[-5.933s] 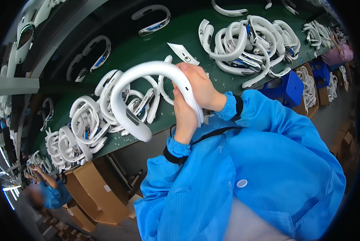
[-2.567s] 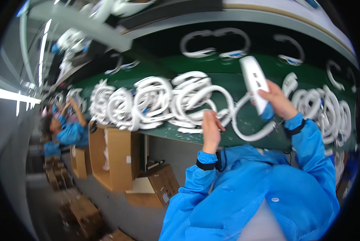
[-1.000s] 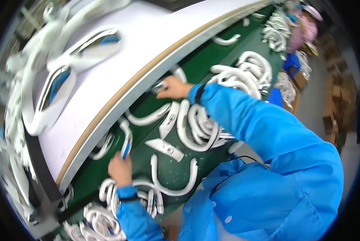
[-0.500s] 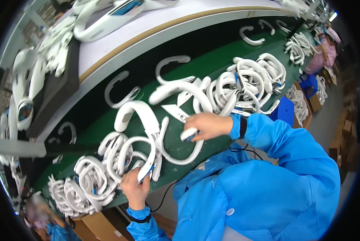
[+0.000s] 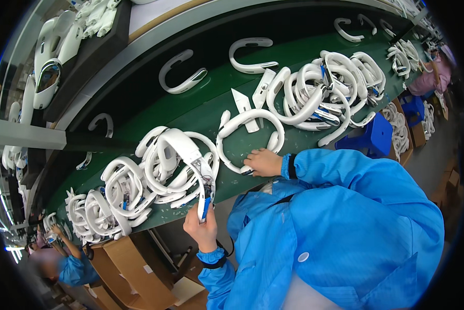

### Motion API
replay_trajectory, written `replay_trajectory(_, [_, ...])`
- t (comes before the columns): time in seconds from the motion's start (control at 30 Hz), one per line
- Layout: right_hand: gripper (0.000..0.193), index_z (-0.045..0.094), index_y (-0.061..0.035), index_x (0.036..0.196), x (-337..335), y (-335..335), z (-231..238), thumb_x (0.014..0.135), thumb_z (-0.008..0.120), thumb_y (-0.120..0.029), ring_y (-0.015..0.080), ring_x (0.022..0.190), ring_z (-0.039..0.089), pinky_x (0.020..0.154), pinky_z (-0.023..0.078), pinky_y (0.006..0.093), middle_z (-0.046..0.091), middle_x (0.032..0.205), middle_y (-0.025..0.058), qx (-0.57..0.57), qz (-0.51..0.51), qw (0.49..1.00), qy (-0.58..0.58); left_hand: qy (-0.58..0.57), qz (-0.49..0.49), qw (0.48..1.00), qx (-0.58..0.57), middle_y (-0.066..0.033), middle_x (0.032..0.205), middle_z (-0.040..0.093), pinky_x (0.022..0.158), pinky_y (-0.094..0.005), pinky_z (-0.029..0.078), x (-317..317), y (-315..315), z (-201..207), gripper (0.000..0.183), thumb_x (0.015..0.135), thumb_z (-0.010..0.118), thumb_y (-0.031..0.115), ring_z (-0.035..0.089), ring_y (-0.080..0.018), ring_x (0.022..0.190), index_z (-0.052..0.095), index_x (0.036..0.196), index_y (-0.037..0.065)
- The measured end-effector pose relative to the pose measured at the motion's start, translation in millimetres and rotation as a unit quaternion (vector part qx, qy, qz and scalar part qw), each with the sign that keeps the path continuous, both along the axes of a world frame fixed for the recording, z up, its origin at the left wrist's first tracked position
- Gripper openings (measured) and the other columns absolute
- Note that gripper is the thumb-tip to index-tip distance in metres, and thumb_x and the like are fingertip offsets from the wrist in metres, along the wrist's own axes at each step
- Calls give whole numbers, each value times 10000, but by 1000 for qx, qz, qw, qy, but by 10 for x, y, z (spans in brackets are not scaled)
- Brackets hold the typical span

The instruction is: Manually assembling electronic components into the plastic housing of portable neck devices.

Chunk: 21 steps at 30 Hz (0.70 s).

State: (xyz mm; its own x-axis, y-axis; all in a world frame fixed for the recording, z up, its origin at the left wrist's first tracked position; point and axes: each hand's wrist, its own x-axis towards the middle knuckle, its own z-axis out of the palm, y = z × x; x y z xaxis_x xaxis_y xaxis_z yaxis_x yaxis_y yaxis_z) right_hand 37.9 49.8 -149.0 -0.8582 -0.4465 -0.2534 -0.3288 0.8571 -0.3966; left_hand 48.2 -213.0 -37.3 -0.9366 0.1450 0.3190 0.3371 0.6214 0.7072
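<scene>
My left hand (image 5: 201, 227), at the table's front edge, is closed around the lower end of a white C-shaped neckband (image 5: 177, 142). That end's casing stands open, showing wires and a blue part (image 5: 206, 202). To the right, my right hand (image 5: 263, 163) has its fingers curled over the near end of another white neckband (image 5: 220, 147), which lies on the green table. The fingers hide part of that end. Just behind it lie two flat white pieces (image 5: 245, 109), partly overlapped by the band.
Piles of white neckbands lie left (image 5: 120, 188) and right (image 5: 314, 93) on the green table (image 5: 219, 101). Single neckbands (image 5: 183, 72) sit along the back. Below are an open cardboard box (image 5: 139, 268) and a blue stool (image 5: 369, 137). Co-workers sit at both far ends.
The view has shifted. My right hand has lowered its neckband from the air onto the table. My left hand has drawn its neckband end toward the front edge, exposing its inside.
</scene>
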Motion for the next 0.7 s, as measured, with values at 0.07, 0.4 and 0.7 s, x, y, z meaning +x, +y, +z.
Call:
replay_trajectory(0.07, [409,543,-88,1006,28,-21,8,682,717,-265,269,996,539,815,445,411,571,995,88,3,0,1000,-10,-33,38,998,45,-148,661,608,531,-306,446,5,64,-9,177,682,683,22,583,-241,535,632,840,-41])
replay_trajectory(0.4, [455,559,-107,1038,208,278,104,649,738,-260,253,1020,465,826,412,374,503,1046,73,37,67,997,-23,-204,84,921,319,-54,676,601,534,-234,458,-6,491,6,129,817,617,56,551,-96,569,613,849,-69])
replay_trajectory(0.7, [356,533,-82,1051,-916,914,451,714,640,-116,345,981,499,834,439,410,543,976,146,-152,-186,960,143,-217,129,909,331,-91,746,597,550,-275,505,118,845,144,148,857,561,71,589,-148,592,567,926,-60])
